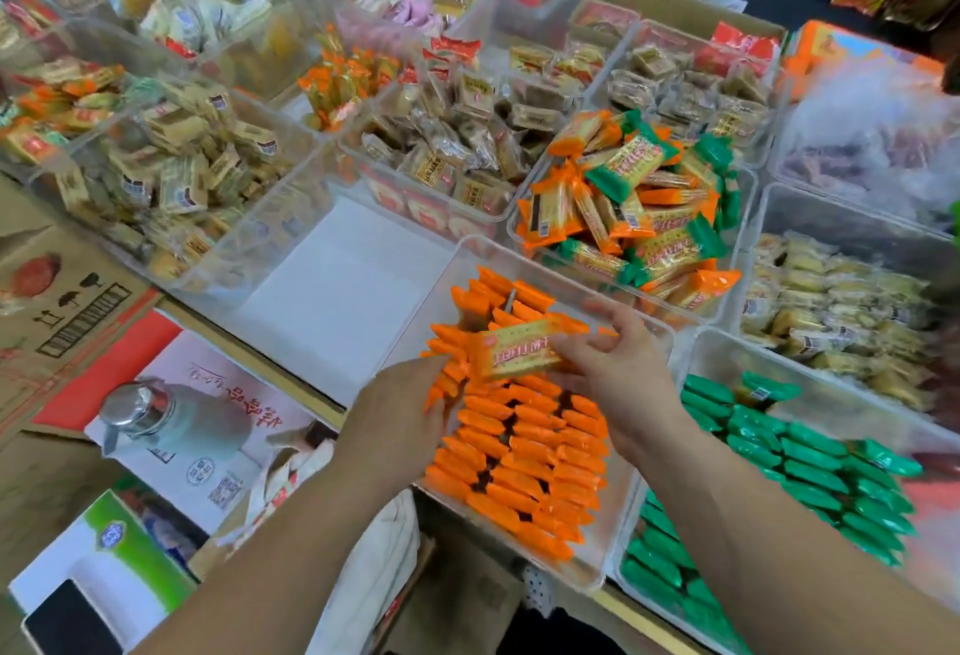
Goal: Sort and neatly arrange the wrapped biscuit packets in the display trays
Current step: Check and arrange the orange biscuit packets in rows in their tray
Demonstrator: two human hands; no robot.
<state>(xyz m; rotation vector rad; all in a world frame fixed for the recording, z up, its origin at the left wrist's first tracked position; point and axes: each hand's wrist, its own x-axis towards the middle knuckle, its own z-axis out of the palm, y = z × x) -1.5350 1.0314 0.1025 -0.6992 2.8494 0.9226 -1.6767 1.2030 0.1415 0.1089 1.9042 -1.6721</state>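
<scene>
We see one glossy foil packet [519,350] held flat just above the nearest tray [415,321] of clear hard plastic. It is yellow in the middle with crimped orange ends, and its red printed characters are too blurred to read. The right hand [618,368] pinches its right end between thumb and fingers. The left hand [400,410] lies at its left end with its fingertips buried among the orange packets [524,446], so we cannot tell whether it grips. Those packets stand on edge in close rows, too many to count. Just to the right, a second tray [841,384] holds green packets [810,462] in similar rows. Behind, a third tray [748,217] holds a jumbled heap [639,207] — orange and green mixed.
</scene>
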